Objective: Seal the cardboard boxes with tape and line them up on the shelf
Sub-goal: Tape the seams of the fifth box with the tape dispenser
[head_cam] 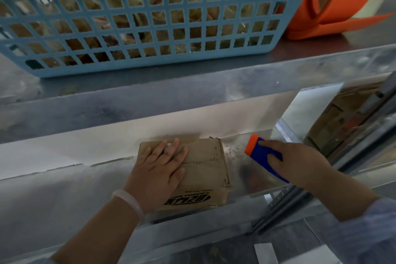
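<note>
Head: left hand [158, 169] flat on box [205, 163] (long axis into shelf [64, 188]); right hand [300, 163] grips blue tool [263, 156].

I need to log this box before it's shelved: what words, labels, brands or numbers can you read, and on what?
Nothing can be quoted with confidence.
Bold black logo on the cardboard box, near its front edge: upside down and stylised, unreadable.
Small print line beside that logo: too small to read.
No text visible on the blue basket, the orange roll, or the blue and orange tool in the right hand.
</note>
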Demonstrator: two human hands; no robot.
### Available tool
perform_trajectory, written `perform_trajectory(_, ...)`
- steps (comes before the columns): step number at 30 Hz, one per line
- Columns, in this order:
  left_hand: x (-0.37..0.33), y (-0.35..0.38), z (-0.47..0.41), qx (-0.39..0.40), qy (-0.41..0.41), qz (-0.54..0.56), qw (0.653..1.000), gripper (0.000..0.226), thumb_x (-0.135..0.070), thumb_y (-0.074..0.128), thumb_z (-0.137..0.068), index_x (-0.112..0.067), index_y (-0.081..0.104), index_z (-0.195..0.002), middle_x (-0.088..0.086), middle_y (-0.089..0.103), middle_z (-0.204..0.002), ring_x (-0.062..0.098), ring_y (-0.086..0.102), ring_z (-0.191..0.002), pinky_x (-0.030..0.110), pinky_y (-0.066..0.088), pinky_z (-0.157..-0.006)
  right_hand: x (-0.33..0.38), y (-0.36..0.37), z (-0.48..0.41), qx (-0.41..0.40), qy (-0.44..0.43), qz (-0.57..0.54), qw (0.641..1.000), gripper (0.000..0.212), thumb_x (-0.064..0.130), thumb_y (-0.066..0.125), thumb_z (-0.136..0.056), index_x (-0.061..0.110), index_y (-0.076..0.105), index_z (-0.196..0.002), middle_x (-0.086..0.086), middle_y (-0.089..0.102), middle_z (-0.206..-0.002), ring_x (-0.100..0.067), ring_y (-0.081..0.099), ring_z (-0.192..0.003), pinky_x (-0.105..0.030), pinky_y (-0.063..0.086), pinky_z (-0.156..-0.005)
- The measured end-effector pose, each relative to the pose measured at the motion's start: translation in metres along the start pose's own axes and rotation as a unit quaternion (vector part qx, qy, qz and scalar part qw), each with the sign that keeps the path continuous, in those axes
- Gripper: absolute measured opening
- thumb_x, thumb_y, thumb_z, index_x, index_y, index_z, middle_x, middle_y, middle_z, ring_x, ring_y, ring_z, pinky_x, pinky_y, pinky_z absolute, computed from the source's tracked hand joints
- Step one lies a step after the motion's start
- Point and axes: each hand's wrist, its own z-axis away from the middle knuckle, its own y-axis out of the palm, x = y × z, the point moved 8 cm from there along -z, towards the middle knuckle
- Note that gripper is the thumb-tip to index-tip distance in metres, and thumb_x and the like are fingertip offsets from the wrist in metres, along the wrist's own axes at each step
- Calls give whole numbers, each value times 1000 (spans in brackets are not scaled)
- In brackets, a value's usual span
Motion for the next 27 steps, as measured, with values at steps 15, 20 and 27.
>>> perform_trajectory(15, 0, 0, -1, 8, -8, -10, 1000, 57, -63, -17, -82, -50, -24, -137, -24, -29, -147, 1, -24, -137, 33, -12, -117, 39, 90, 17, -29, -51, 189, 980, 73, 23, 65, -73, 17, 44, -143, -17, 51, -132, -37, 51, -116, -50, 43, -95)
perform_trajectory(20, 0, 0, -2, 16, -5, -8, 1000, 55, -63, -18, -82, -52, -26, -135, -24, -30, -147, 0, -25, -136, 34, -10, -118, 55, 117, 24, 70, -2, 102, 992, 76, 18, 37, -87, 25, 1, -154, -14, 22, -147, -37, 35, -130, -47, 32, -109)
perform_trajectory(27, -1, -1, -1, 6, -3, 2, 1000, 56, -63, -14, -84, -49, -21, -138, -23, -25, -148, 3, -20, -140, 34, -9, -118, 74, 53, 11, -86, 75, -531, 840, 30, 36, 42, -99, 46, 55, -124, 17, 64, -115, -10, 58, -111, -23, 45, -99)
